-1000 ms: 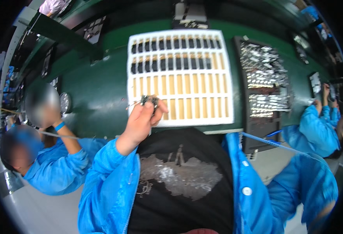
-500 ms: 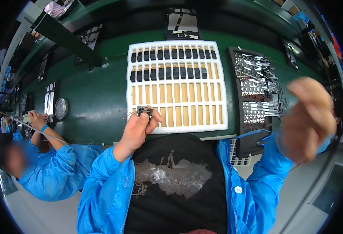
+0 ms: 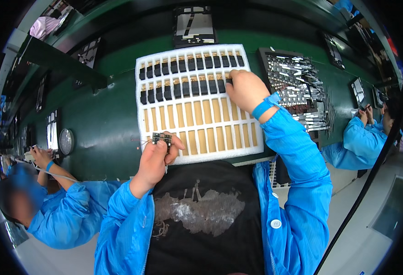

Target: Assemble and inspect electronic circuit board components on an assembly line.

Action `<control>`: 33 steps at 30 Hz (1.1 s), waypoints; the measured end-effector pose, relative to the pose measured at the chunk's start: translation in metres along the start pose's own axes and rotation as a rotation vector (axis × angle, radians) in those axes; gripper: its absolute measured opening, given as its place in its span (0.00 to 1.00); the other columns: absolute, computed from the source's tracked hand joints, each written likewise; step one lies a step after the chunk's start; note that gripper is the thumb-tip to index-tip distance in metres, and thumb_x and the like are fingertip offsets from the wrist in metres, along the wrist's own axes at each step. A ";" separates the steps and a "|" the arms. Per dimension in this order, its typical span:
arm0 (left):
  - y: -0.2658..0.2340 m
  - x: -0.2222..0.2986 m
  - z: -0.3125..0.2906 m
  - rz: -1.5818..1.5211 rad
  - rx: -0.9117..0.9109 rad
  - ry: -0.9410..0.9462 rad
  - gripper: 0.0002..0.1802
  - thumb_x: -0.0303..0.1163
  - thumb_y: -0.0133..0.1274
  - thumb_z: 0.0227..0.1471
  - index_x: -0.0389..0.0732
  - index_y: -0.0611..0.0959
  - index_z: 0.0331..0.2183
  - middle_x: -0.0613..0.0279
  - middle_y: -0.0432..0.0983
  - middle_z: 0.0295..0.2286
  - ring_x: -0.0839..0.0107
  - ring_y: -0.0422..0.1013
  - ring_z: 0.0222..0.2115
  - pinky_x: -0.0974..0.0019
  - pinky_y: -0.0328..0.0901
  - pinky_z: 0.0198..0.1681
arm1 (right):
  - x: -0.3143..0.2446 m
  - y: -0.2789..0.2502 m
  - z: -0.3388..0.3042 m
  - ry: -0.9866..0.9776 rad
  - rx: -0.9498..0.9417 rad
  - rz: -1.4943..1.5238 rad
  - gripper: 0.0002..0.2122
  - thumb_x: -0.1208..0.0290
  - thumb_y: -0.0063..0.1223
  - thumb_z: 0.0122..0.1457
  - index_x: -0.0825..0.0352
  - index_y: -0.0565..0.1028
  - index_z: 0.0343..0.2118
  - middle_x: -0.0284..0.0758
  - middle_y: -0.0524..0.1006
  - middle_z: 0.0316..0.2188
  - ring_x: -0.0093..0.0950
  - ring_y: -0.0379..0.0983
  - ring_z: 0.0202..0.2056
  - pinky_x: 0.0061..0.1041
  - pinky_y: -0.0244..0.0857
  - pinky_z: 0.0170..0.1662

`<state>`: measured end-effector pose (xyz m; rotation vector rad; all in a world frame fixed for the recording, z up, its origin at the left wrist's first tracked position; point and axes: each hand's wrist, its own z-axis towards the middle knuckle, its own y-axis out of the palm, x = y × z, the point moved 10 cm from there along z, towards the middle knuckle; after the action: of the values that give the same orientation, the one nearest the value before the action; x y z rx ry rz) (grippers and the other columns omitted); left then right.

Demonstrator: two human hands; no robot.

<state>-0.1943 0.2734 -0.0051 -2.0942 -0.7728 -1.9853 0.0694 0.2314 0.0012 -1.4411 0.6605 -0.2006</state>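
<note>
1. Small black component (image 3: 161,137) pinched between the left hand's (image 3: 158,158) fingertips, over the near edge of the white slotted foam tray (image 3: 197,142)
2. Right hand (image 3: 245,89) rests curled on the tray's second row of black parts (image 3: 178,88); whether it grips one cannot be told
3. Tray of metal pins (image 3: 298,87) just right of that hand

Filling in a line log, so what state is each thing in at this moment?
Left hand: closed, holding a small dark component at the tray's near edge.
Right hand: resting on the second row of slots.
White foam tray: flat on the bench; far two rows filled with dark parts, near rows empty.
Black tray: heaped with metal pieces.
</note>
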 end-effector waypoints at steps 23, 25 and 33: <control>-0.012 0.010 0.006 -0.034 -0.068 0.042 0.33 0.57 0.34 0.65 0.33 0.76 0.34 0.73 0.57 0.15 0.83 0.51 0.17 0.75 0.47 0.21 | -0.009 0.015 0.035 0.169 -0.352 -0.203 0.20 0.58 0.58 0.49 0.74 0.81 0.34 0.51 0.80 0.31 0.44 0.79 0.36 0.36 0.71 0.44; -0.015 0.009 0.000 -0.053 -0.084 0.045 0.31 0.53 0.32 0.67 0.34 0.77 0.35 0.73 0.57 0.16 0.83 0.50 0.18 0.75 0.47 0.23 | -0.001 0.011 0.033 0.202 -0.315 -0.102 0.17 0.59 0.58 0.48 0.73 0.80 0.30 0.49 0.80 0.29 0.42 0.78 0.33 0.35 0.71 0.41; -0.026 0.009 0.001 -0.047 -0.054 0.019 0.34 0.56 0.31 0.66 0.34 0.77 0.34 0.73 0.58 0.16 0.84 0.52 0.19 0.75 0.48 0.23 | 0.003 -0.009 0.022 0.173 -0.074 0.005 0.14 0.65 0.59 0.48 0.72 0.75 0.30 0.45 0.78 0.27 0.40 0.77 0.31 0.33 0.71 0.37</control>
<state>-0.2057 0.2981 -0.0026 -2.1020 -0.7806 -2.0695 0.0857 0.2475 0.0090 -1.5043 0.8198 -0.3020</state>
